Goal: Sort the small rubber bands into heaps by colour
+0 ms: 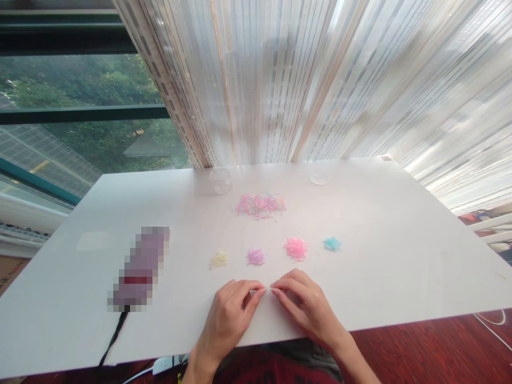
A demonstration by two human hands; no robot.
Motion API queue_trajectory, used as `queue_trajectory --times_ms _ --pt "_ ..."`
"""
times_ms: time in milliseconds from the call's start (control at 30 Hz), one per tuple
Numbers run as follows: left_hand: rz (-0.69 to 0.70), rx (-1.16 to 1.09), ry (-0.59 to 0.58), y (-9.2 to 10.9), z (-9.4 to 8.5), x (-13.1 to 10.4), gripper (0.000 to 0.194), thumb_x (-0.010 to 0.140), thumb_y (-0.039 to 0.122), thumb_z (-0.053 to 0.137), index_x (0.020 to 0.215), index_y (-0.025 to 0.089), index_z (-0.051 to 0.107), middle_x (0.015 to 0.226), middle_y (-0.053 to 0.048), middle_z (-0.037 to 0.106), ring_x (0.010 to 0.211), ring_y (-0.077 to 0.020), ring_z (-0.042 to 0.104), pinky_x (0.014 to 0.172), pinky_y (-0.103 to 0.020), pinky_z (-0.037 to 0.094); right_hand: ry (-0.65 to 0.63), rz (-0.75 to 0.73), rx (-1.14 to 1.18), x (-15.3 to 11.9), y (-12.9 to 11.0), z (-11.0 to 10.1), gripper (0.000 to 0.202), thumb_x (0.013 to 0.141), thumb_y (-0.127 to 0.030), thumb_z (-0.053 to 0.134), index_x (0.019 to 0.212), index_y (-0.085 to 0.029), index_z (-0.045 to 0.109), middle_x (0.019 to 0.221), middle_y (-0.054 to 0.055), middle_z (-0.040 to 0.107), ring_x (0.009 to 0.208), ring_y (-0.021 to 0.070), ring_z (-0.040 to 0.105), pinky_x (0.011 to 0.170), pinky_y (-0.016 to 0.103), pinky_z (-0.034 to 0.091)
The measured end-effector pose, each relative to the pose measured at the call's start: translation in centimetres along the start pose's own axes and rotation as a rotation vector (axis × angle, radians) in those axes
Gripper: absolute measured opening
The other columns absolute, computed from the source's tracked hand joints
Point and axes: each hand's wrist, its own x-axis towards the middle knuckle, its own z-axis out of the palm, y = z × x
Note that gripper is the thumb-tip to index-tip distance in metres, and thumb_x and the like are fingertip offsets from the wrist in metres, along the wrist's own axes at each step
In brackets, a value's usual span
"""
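Observation:
Near the table's front edge, my left hand [234, 312] and my right hand [302, 301] face each other, fingertips pinched and a small gap apart. Something tiny and pale shows between the tips; it is too small to make out. Just beyond my hands lie small piles of thin short pieces: yellow [219, 259], purple [256, 256], pink [296, 248] and blue [332, 244]. Farther back is a larger pile of mixed colours [260, 205], mostly pink.
A clear round container [221, 181] and a clear round lid [319, 178] sit at the back of the white table [400, 256]. On the left lies a blurred purple object [144, 261] with a black cord. A curtain [272, 80] hangs behind the table.

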Motion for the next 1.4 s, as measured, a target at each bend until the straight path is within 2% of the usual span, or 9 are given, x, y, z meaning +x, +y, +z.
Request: queue_trajectory --times_ms 167,500,700,867,1200,1400 --pt "0.017 0.001 0.008 0.06 -0.02 0.12 0.019 0.110 0.028 0.055 0.100 0.021 0.071 0.085 -0.002 0.078 0.071 -0.0174 0.070 0.069 -0.029 0.053 -0.018 -0.005 -0.001 -0.03 -0.07 -0.11 0.020 0.108 -0.023 0.055 0.103 -0.024 0.074 0.090 0.005 0.072 0.083 0.0200 0.069 0.076 0.033 0.057" --pt "0.030 0.024 -0.010 0.14 -0.10 0.20 0.021 0.110 0.029 0.055 0.096 0.021 0.068 0.078 -0.001 0.074 0.064 -0.0167 0.064 0.065 -0.029 0.049 -0.036 -0.020 -0.018 -0.02 -0.07 -0.09 0.017 0.106 -0.020 0.056 0.098 -0.023 0.071 0.088 0.004 0.071 0.083 0.0200 0.066 0.076 0.033 0.053" --pt "0.044 0.017 -0.035 0.62 -0.34 0.43 0.021 0.109 0.028 0.055 0.095 0.020 0.069 0.077 -0.001 0.074 0.062 -0.0161 0.063 0.065 -0.029 0.050 -0.022 -0.030 -0.014 -0.16 0.17 0.05 0.011 0.105 -0.027 0.063 0.105 -0.024 0.073 0.092 0.005 0.074 0.086 0.0214 0.068 0.078 0.035 0.055" --pt "0.068 0.023 -0.035 0.62 -0.29 0.55 0.021 0.109 0.027 0.055 0.094 0.021 0.068 0.078 -0.001 0.076 0.062 -0.0157 0.063 0.066 -0.030 0.048 -0.024 -0.043 -0.022 -0.01 -0.02 -0.02 0.017 0.107 -0.025 0.059 0.103 -0.024 0.075 0.090 0.005 0.074 0.084 0.0207 0.068 0.076 0.035 0.055" --pt "0.029 -0.004 -0.031 0.33 -0.18 0.15 0.017 0.108 0.026 0.057 0.095 0.021 0.067 0.080 0.000 0.074 0.065 -0.0163 0.063 0.067 -0.030 0.049 0.010 0.000 0.030 -0.06 -0.12 -0.15 0.014 0.104 -0.023 0.062 0.096 -0.023 0.073 0.087 0.004 0.072 0.081 0.0193 0.068 0.074 0.032 0.055" --pt "0.025 0.017 -0.025 0.32 -0.24 0.19 0.023 0.109 0.029 0.054 0.094 0.021 0.069 0.078 -0.002 0.074 0.065 -0.0167 0.065 0.066 -0.029 0.050 0.021 -0.006 0.008 -0.04 -0.10 -0.09 0.016 0.105 -0.024 0.061 0.095 -0.023 0.074 0.086 0.004 0.073 0.081 0.0195 0.069 0.072 0.032 0.057"
